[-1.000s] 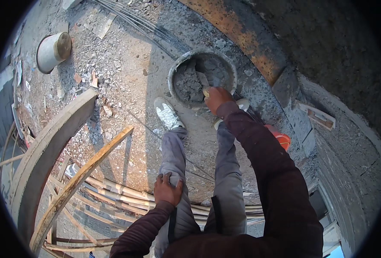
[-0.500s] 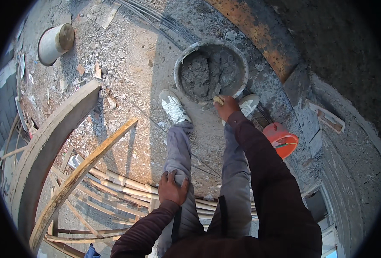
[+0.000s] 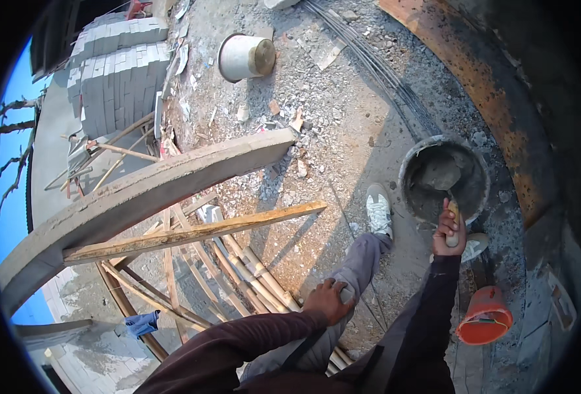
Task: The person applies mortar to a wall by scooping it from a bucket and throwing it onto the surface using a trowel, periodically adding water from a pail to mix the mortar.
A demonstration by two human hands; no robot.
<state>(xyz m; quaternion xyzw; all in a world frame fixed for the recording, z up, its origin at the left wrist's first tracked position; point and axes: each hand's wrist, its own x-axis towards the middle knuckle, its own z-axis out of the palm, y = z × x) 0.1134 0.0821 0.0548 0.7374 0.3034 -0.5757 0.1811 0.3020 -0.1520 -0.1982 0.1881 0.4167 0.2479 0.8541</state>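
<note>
My right hand (image 3: 449, 233) is closed round the wooden handle of a trowel (image 3: 454, 209) at the near side of a round tub (image 3: 405, 174). Wet grey mortar (image 3: 438, 174) covers the trowel's blade as a rounded lump, over the tub's inside. More mortar lines the tub; the blade hides part of it. My left hand (image 3: 330, 302) lies on my bent left knee with its fingers spread over the trouser cloth, holding nothing.
A red bucket (image 3: 487, 300) stands near my right foot. A curved concrete beam (image 3: 172, 177) and a wooden beam (image 3: 238, 226) cross the left side, above bamboo poles (image 3: 257, 276). Farther off are steel rods (image 3: 382, 72), a white bucket (image 3: 238, 58) and stacked grey blocks (image 3: 120, 85).
The view has swung left, bringing the block stack in. My right hand has turned the trowel, whose blade now carries a lump of mortar. My left hand stays on the knee.
</note>
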